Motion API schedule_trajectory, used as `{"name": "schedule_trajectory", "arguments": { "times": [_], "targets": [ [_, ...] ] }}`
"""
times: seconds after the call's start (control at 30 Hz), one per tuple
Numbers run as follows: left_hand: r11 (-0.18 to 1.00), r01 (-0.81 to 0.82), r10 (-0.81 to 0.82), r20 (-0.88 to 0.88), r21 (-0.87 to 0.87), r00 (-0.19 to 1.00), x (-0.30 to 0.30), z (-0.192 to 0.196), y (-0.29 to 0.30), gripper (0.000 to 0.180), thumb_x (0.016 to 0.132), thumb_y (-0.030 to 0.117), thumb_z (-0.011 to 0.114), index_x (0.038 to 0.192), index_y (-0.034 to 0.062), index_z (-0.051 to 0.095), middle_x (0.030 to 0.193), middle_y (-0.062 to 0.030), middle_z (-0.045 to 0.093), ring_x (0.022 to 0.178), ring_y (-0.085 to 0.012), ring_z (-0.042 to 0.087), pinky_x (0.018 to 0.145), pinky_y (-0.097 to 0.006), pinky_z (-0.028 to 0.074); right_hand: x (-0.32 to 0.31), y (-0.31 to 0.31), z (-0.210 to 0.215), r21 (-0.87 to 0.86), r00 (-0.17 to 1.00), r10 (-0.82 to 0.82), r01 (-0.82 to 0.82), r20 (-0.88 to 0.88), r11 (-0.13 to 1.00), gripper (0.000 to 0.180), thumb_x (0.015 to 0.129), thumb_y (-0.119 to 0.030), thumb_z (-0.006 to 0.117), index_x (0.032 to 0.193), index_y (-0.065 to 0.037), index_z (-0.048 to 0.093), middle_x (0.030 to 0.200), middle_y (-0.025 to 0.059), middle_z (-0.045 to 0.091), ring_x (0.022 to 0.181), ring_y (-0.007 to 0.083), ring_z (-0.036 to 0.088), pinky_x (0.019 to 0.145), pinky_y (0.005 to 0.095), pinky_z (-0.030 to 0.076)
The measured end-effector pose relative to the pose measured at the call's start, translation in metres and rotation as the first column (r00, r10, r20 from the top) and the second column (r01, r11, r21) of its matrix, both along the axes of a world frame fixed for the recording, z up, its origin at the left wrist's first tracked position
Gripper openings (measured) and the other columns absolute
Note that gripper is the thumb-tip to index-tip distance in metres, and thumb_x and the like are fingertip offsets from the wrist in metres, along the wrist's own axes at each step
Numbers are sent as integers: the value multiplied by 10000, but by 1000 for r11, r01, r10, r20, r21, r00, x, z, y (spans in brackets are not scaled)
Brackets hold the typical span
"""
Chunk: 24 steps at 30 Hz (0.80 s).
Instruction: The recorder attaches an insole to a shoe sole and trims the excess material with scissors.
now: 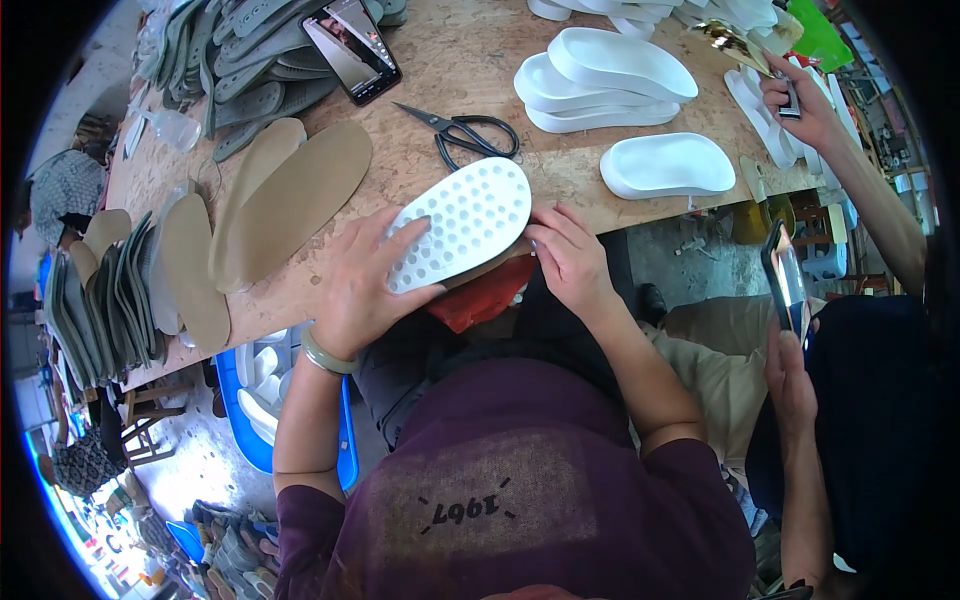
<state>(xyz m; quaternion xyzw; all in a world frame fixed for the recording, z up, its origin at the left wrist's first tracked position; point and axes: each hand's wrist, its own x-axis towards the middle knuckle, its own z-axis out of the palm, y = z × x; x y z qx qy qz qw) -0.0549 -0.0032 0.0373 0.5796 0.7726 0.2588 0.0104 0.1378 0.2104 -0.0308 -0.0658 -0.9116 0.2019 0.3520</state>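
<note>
Both hands grip a white dimpled shoe sole (462,225) at the counter (560,170) edge: left hand (365,290) flat on top, right hand (568,255) pinching its end.

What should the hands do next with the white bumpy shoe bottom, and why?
Probably press the white dimpled sole down flat and line up its edges. Both the left hand and the right hand grip its ends at the table edge, and a tan layer peeks out beneath it on the right-hand side, so the two pieces seem not quite matched.
</note>
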Motion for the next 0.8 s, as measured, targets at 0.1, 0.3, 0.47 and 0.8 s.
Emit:
{"name": "schedule_trajectory", "arguments": {
  "times": [0.1, 0.3, 0.47, 0.8],
  "targets": [
    [1000, 27, -27, 6, 7, 1000, 0, 1, 0, 694, 650, 296, 864, 1290, 151, 636, 1286, -150, 580, 1133, -348, 567, 983, -449, 457, 2, 0, -2, 23, 1000, 0, 0, 27, 1000, 194, 788, 25, 687, 976, -20, 673, 1125, 97, 673, 1032, 291, 645, 941, 423, 511],
    [999, 35, -35, -6, -22, 999, 0, -2, 1, 690, 641, 295, 865, 1279, 156, 642, 1281, -147, 581, 1126, -349, 572, 971, -445, 462, 6, 5, 5, 4, 998, -9, 8, 60, 1000, 188, 801, 17, 679, 986, -15, 689, 1111, 116, 685, 1094, 322, 634, 935, 418, 516],
    [999, 42, -42, -31, -19, 999, 1, -2, 2, 673, 642, 293, 864, 1265, 156, 650, 1275, -142, 580, 1121, -343, 568, 966, -442, 459, 8, 9, -1, -1, 999, -18, 18, 49, 1000, 206, 785, -8, 689, 990, -24, 685, 1137, 96, 673, 1126, 303, 608, 965, 427, 494],
    [998, 33, -37, -79, -51, 996, 6, -1, 2, 670, 649, 296, 856, 1273, 165, 649, 1297, -128, 568, 1133, -341, 554, 975, -440, 443, 8, 8, 0, -27, 1000, -10, 10, 24, 1000, 202, 778, 11, 690, 979, -9, 682, 1119, 115, 672, 1115, 319, 612, 950, 423, 507]
  ]
}}
